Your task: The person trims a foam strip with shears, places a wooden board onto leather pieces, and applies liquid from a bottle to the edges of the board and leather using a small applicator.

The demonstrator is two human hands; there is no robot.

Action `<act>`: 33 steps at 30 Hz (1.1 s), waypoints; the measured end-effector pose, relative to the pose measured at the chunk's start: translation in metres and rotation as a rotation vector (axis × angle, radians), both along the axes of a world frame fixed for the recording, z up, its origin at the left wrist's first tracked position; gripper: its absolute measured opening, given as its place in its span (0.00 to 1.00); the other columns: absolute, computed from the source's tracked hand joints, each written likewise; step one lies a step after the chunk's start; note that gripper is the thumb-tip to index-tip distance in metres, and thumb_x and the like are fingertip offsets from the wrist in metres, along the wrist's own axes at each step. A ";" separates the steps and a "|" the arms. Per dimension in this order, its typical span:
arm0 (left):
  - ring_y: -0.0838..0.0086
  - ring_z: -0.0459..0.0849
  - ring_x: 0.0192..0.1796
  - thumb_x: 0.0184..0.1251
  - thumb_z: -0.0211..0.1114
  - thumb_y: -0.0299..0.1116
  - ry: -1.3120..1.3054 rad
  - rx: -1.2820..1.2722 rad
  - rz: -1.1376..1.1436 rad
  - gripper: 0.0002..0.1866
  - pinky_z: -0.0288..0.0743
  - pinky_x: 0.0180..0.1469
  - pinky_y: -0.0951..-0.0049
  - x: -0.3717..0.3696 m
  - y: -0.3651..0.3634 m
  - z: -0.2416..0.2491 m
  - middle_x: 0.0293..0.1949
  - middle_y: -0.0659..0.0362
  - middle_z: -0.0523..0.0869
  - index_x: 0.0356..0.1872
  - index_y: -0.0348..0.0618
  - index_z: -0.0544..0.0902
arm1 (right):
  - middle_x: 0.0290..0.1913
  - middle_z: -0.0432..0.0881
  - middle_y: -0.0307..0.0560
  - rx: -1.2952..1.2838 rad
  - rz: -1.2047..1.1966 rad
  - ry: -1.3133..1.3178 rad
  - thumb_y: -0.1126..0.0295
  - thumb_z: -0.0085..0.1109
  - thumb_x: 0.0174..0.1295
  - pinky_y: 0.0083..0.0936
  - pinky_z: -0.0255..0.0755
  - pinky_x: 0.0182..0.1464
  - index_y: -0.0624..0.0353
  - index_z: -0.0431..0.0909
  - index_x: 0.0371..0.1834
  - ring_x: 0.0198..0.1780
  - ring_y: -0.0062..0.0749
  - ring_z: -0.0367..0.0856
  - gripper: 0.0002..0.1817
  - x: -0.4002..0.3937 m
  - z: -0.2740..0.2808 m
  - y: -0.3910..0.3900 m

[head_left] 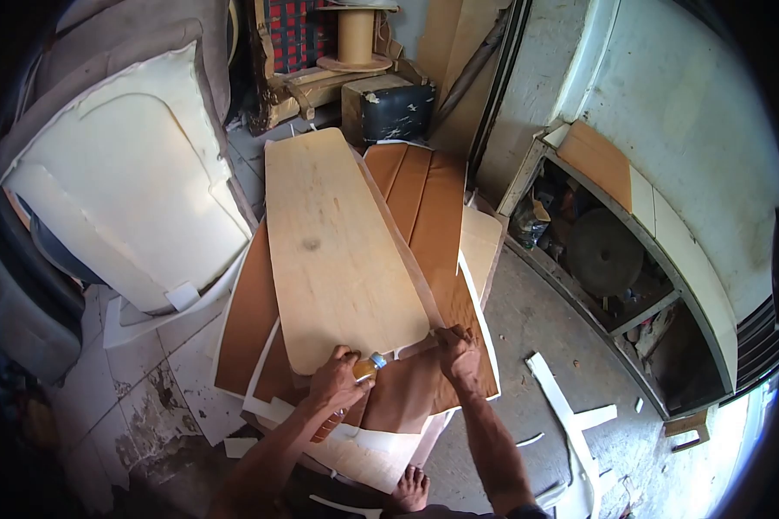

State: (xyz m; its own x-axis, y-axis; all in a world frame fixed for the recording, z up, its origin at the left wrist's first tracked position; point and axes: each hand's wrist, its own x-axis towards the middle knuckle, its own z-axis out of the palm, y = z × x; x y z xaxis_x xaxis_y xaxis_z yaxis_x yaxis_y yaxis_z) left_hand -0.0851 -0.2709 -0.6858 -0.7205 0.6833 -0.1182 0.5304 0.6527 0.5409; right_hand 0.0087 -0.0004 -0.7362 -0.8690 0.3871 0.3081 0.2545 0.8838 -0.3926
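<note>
My left hand (336,381) is closed round a small bottle (365,368) with a blue cap and amber contents, at the near edge of a pale wooden panel (342,259). At the panel's near right corner, my right hand (459,355) is closed, its fingers pressed together; what they hold is too small to name. The panel lies on brown upholstery pieces (424,203) with white edges. Below my left forearm a reddish-brown bottle-like object (327,426) is partly hidden.
White padded upholstery (138,182) stands at the left. White scrap strips (571,432) lie on the floor at the right, near a low shelf unit (666,233). A black and tan block (394,111) and a wooden spool (355,39) sit at the back. A bare foot (409,491) shows below.
</note>
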 end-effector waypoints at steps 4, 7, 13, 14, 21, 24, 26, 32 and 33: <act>0.55 0.82 0.59 0.57 0.73 0.51 0.030 -0.028 0.013 0.36 0.79 0.60 0.57 0.000 -0.001 0.001 0.64 0.53 0.73 0.62 0.38 0.77 | 0.40 0.86 0.45 -0.099 -0.040 0.050 0.66 0.63 0.60 0.46 0.71 0.55 0.48 0.88 0.41 0.46 0.50 0.82 0.09 0.002 0.013 -0.027; 0.56 0.82 0.59 0.57 0.73 0.52 0.000 -0.019 0.006 0.36 0.79 0.60 0.57 -0.001 -0.002 -0.002 0.65 0.54 0.72 0.63 0.39 0.77 | 0.39 0.86 0.44 -0.088 -0.137 0.066 0.62 0.63 0.62 0.45 0.70 0.53 0.47 0.89 0.41 0.45 0.50 0.83 0.09 0.008 0.005 -0.036; 0.56 0.82 0.60 0.58 0.73 0.53 0.001 -0.044 0.007 0.37 0.79 0.60 0.57 0.003 -0.001 0.001 0.66 0.54 0.70 0.64 0.40 0.75 | 0.38 0.87 0.46 0.069 -0.152 -0.004 0.59 0.63 0.63 0.47 0.70 0.50 0.44 0.89 0.40 0.43 0.48 0.83 0.08 0.005 -0.012 -0.043; 0.56 0.82 0.60 0.58 0.72 0.53 0.002 -0.058 -0.001 0.37 0.79 0.61 0.57 0.002 -0.002 0.001 0.67 0.54 0.70 0.64 0.40 0.75 | 0.36 0.87 0.46 -0.246 0.121 0.193 0.58 0.62 0.64 0.49 0.69 0.51 0.45 0.89 0.39 0.42 0.47 0.83 0.09 0.006 -0.020 -0.049; 0.56 0.81 0.61 0.59 0.72 0.53 -0.016 -0.071 0.013 0.36 0.79 0.61 0.57 0.002 -0.007 0.004 0.66 0.54 0.71 0.63 0.40 0.76 | 0.40 0.89 0.44 -0.092 0.128 0.113 0.56 0.64 0.62 0.45 0.66 0.50 0.46 0.89 0.37 0.44 0.44 0.83 0.10 0.017 0.019 -0.070; 0.53 0.84 0.57 0.61 0.71 0.53 0.092 0.162 -0.121 0.35 0.80 0.59 0.56 -0.002 -0.018 0.000 0.57 0.48 0.81 0.62 0.38 0.75 | 0.43 0.89 0.51 -0.514 -0.102 0.044 0.57 0.65 0.64 0.39 0.73 0.53 0.54 0.89 0.43 0.48 0.42 0.85 0.14 0.024 0.084 -0.081; 0.48 0.87 0.49 0.64 0.69 0.53 -0.042 -0.027 -0.064 0.35 0.81 0.54 0.54 0.013 -0.023 0.027 0.45 0.42 0.86 0.61 0.34 0.72 | 0.47 0.88 0.58 -0.808 -0.181 0.027 0.57 0.65 0.66 0.28 0.76 0.54 0.62 0.87 0.49 0.52 0.38 0.86 0.19 0.031 0.094 -0.083; 0.44 0.87 0.42 0.63 0.71 0.53 -0.005 -0.115 -0.046 0.33 0.79 0.50 0.51 0.031 -0.032 0.038 0.38 0.41 0.86 0.55 0.33 0.74 | 0.47 0.88 0.55 -0.934 0.038 -0.060 0.59 0.65 0.67 0.28 0.75 0.55 0.62 0.87 0.50 0.50 0.34 0.85 0.18 0.027 0.081 -0.106; 0.44 0.87 0.42 0.63 0.71 0.53 -0.005 -0.117 -0.039 0.33 0.79 0.50 0.51 0.032 -0.034 0.038 0.38 0.41 0.86 0.55 0.33 0.74 | 0.48 0.88 0.55 -0.949 0.054 -0.064 0.59 0.65 0.66 0.28 0.75 0.55 0.63 0.87 0.50 0.50 0.34 0.85 0.18 0.026 0.076 -0.109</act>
